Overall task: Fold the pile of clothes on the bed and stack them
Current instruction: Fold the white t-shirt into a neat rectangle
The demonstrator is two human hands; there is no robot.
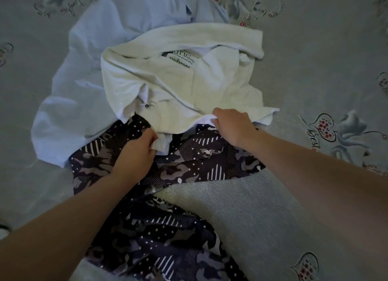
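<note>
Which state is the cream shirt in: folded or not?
Not folded: the cream shirt lies crumpled on the pile, both hands gripping its near edge.

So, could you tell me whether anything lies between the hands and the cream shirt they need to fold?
Nothing visible does: the left hand and right hand already grip the near edge of the cream shirt, which lies on top of the camouflage garment.

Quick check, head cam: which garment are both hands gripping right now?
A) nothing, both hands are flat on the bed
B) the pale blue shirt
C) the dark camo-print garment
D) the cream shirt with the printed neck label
D: the left hand pinches a cuff and the right hand pinches the near hem of the cream shirt, which lies over the camo-print garment and pale blue shirt.
</note>
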